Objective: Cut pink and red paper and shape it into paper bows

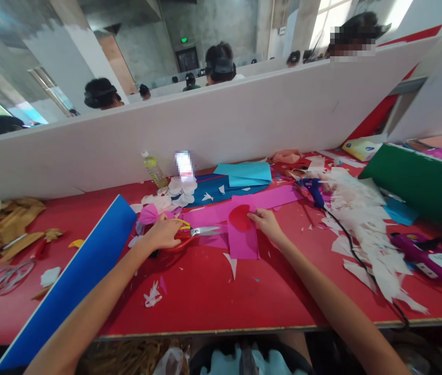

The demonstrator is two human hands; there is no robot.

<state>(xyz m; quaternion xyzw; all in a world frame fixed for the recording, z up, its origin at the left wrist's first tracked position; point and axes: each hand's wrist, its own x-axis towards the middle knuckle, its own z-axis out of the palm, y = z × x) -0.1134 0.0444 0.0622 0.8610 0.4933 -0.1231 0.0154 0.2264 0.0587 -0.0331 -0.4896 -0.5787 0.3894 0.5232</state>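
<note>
My left hand [161, 233] is closed over the handles of a pair of scissors [205, 230]. The handles are red and yellow, and the metal blades point right over the table. My right hand [266, 223] pinches the right edge of a round red paper piece [239, 219]. Beneath that piece lies a magenta paper sheet [243, 247], with longer magenta strips [273, 199] behind it. A pink gathered paper piece [149, 214] lies just beyond my left hand.
White paper petals [181, 197], a bottle [154, 169] and a lit phone [184, 165] stand or lie at the back. To the right are a blue glue gun [314, 191] with a black cord, white scraps [355, 208] and a purple device [426, 258]. Blue [84, 276] and green [419, 187] panels flank the workspace.
</note>
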